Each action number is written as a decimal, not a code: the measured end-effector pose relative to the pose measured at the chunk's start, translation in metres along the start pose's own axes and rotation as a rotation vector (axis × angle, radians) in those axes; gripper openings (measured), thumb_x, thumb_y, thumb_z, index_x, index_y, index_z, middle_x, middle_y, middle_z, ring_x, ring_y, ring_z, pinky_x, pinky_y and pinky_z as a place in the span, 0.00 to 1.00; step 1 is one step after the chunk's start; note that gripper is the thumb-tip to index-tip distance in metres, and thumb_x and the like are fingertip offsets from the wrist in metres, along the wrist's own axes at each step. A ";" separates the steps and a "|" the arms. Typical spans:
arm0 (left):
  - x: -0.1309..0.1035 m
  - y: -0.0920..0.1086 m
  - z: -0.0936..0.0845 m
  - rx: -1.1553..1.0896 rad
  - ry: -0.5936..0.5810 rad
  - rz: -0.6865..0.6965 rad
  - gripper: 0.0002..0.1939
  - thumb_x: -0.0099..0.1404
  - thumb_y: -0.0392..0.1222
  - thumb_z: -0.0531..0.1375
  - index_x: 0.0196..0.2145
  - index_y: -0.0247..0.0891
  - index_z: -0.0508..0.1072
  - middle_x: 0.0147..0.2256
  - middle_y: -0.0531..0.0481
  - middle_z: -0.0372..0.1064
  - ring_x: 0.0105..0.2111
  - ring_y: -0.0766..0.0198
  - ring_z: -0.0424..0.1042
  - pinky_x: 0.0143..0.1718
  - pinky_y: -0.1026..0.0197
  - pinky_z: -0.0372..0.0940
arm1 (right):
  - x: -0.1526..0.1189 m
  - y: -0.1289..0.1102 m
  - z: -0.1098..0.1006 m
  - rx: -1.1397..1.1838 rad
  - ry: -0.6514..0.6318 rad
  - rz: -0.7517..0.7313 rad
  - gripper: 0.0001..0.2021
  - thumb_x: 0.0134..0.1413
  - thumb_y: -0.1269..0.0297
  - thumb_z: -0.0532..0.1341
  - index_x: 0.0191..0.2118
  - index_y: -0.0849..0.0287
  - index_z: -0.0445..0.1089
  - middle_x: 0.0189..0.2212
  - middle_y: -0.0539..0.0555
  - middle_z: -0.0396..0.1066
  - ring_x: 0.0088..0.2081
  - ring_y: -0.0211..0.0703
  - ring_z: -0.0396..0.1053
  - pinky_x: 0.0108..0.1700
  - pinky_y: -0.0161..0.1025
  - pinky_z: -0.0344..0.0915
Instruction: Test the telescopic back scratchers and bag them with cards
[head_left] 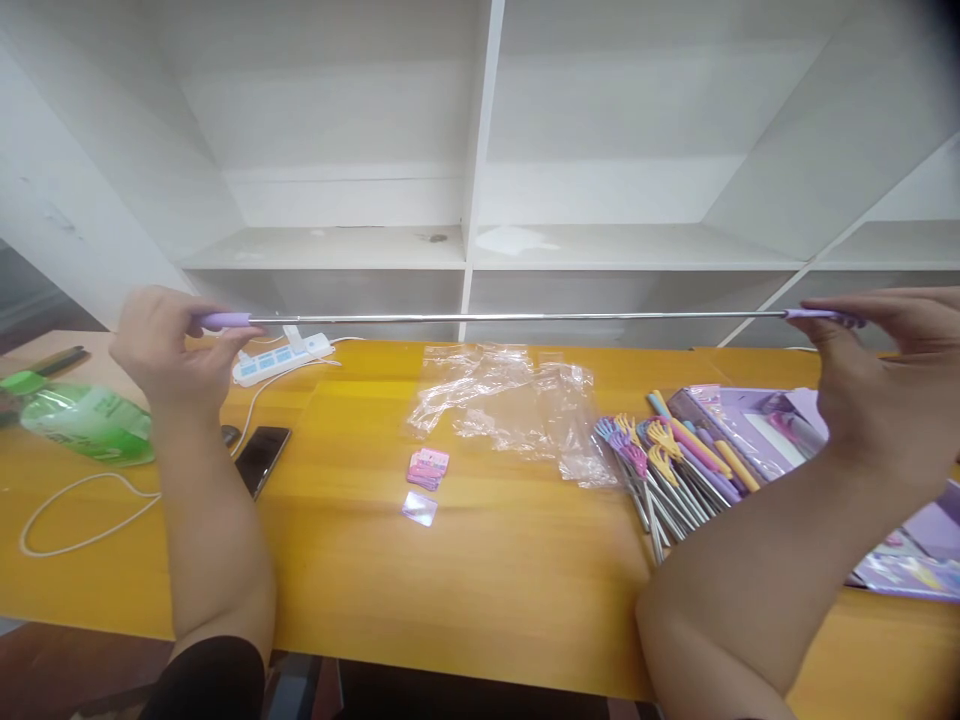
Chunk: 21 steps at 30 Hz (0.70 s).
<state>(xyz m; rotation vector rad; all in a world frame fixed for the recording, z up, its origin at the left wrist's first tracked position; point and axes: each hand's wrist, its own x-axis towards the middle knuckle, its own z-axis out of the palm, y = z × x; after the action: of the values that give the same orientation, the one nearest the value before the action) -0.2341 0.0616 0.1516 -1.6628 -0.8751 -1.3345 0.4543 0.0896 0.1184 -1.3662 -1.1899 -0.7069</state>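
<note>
The left hand (161,345) is closed around the purple handle (225,321) of a long thin metal rod (517,317), fingers and thumb pinching it. The right hand (874,385) pinches the purple tip (821,316) at the far end, fingers pressed together on it. The rod runs level between the two hands, held in the air above the bench (495,570), in front of the white shelves (465,250).

Below the rod on the yellow wooden bench lies crumpled clear plastic wrap (510,400). Just to its right is a bundle of similar rods (667,470) with purple, yellow and pink ends, lying beside purple printed packaging (757,425) under the right forearm. Near the middle of the bench sit small pink cards (427,467) and a shiny little packet (419,508) just in front of them.

By the left forearm lies a dark phone (262,455). A white power strip (283,357) rests behind it, its cord (82,510) looping across the bench. A green plastic bottle (86,422) lies at the left edge.
</note>
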 end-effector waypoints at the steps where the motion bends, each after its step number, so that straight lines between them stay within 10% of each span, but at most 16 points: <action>1: 0.000 0.001 0.001 -0.013 -0.014 -0.006 0.25 0.59 0.73 0.71 0.33 0.48 0.81 0.26 0.52 0.74 0.26 0.61 0.60 0.30 0.52 0.52 | 0.002 0.000 0.002 -0.004 0.018 -0.013 0.06 0.50 0.65 0.77 0.36 0.50 0.86 0.31 0.54 0.80 0.37 0.46 0.78 0.39 0.45 0.70; 11: 0.000 0.021 0.029 -0.107 -0.089 0.008 0.23 0.68 0.71 0.66 0.38 0.50 0.85 0.28 0.52 0.72 0.30 0.61 0.61 0.34 0.51 0.55 | 0.011 0.007 0.032 -0.078 -0.033 0.167 0.16 0.42 0.76 0.76 0.17 0.52 0.72 0.18 0.50 0.62 0.27 0.46 0.62 0.34 0.48 0.59; 21: 0.004 0.018 0.021 -0.011 -0.130 -0.124 0.35 0.64 0.81 0.60 0.30 0.46 0.84 0.24 0.49 0.71 0.28 0.61 0.58 0.34 0.54 0.51 | 0.000 0.005 0.041 -0.001 0.014 0.064 0.08 0.43 0.78 0.75 0.27 0.57 0.83 0.21 0.48 0.62 0.30 0.43 0.63 0.37 0.43 0.60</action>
<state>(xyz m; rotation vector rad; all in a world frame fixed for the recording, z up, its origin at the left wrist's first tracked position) -0.2083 0.0730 0.1503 -1.7432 -1.0634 -1.3274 0.4495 0.1300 0.1095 -1.3924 -1.1301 -0.6706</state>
